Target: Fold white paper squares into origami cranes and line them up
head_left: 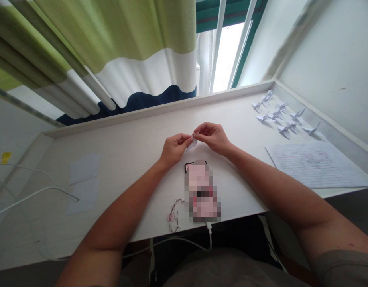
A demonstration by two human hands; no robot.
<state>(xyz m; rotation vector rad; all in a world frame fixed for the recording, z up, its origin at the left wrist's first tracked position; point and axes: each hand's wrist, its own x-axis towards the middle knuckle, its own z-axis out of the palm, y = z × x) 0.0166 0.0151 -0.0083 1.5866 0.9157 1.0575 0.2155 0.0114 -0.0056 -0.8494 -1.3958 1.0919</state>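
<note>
A small piece of folded white paper (192, 144) is pinched between both hands over the middle of the desk. My left hand (175, 148) grips its left side with thumb and fingers closed. From the right, my right hand (213, 137) pinches the upper part of the same paper. Fingers cover much of it, so its exact shape is hard to make out. Below the hands lies a phone (201, 191), blurred over, with a white charging plug at its near end. A beaded strap (173, 215) rests beside the phone.
Several folded white paper cranes (281, 115) stand at the back right. In front of them lies a lined, written sheet (309, 165). White paper slips (85, 169) lie at the left, crossed by a white cable (49, 188). A raised rim (160, 107) borders the desk (136, 139) below the curtain.
</note>
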